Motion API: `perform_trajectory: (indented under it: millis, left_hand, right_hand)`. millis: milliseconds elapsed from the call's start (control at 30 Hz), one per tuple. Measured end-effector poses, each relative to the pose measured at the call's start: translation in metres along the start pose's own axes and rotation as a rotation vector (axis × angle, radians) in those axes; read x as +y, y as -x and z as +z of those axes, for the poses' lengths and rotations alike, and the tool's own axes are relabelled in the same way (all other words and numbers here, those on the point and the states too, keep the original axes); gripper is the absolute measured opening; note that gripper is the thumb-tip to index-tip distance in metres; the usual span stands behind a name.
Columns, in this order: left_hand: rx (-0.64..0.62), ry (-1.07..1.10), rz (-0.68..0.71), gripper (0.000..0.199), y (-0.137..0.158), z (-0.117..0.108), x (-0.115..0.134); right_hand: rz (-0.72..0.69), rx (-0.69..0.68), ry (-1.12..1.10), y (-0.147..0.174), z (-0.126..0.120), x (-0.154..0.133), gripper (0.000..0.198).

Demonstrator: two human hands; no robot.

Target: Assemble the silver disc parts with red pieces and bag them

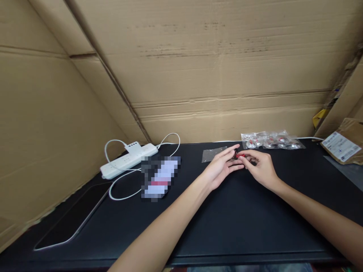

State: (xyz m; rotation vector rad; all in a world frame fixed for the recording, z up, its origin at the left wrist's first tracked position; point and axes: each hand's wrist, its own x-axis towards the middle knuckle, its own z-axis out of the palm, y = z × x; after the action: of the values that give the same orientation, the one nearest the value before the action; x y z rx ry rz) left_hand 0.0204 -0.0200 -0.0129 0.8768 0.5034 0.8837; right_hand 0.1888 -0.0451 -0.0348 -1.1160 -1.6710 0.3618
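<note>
A small red and black piece (240, 155) is held between my two hands above the black table; its exact kind is too small to make out. My left hand (219, 168) has its fingers stretched forward and grips the dark end between thumb and fingers. At the red end, my right hand (261, 166) pinches with thumb and forefinger, its other fingers curled. Just behind my left hand lies a flat clear plastic bag (211, 155). Clear bags (272, 140) holding several round, clear and red parts rest behind my right hand.
On the left sit a white power strip (127, 160) with looping white cables, a blurred-out phone-like object (161, 179) and a dark tablet (76, 215). A brown package (346, 141) with a white label stands at the right. Cardboard walls (198, 68) enclose the black table (241, 226).
</note>
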Motion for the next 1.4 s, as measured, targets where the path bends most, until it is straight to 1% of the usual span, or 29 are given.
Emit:
perform_trajectory:
  millis: [133, 233, 333, 400, 500, 633, 800, 1100, 1400]
  left_hand:
    - [-0.063, -0.011, 0.007, 0.029, 0.001, -0.001, 0.005]
    - [-0.090, -0.019, -0.014, 0.026, 0.001, -0.002, 0.006]
    - [-0.117, -0.098, -0.035, 0.028, 0.001, -0.003, 0.005]
    - [-0.120, -0.134, -0.028, 0.030, 0.001, -0.004, 0.003]
    - [-0.118, -0.133, -0.003, 0.031, 0.001, -0.004, 0.003]
    - [-0.110, -0.112, 0.042, 0.032, 0.001, -0.005, 0.005]
    - [-0.128, -0.136, 0.069, 0.034, 0.001, -0.007, 0.005]
    - [-0.111, -0.134, 0.071, 0.035, 0.001, -0.007, 0.003]
    - [-0.149, -0.142, 0.082, 0.037, 0.001, -0.006, 0.002]
  right_hand:
    - [0.025, 0.014, -0.033, 0.000, -0.002, 0.000, 0.016]
    - [-0.018, 0.020, -0.032, -0.001, -0.002, -0.004, 0.013]
    - [-0.060, 0.020, -0.024, -0.001, -0.003, -0.008, 0.012]
    - [-0.071, 0.018, -0.008, -0.001, -0.003, -0.010, 0.012]
    - [-0.086, 0.012, 0.026, -0.001, -0.004, -0.012, 0.011]
    - [-0.145, -0.007, 0.069, -0.002, -0.005, -0.015, 0.011]
    - [-0.202, -0.011, 0.098, -0.003, -0.005, -0.015, 0.010]
    - [-0.241, -0.058, 0.139, -0.003, -0.007, -0.011, 0.014]
    - [-0.257, -0.064, 0.140, -0.001, -0.006, -0.012, 0.013]
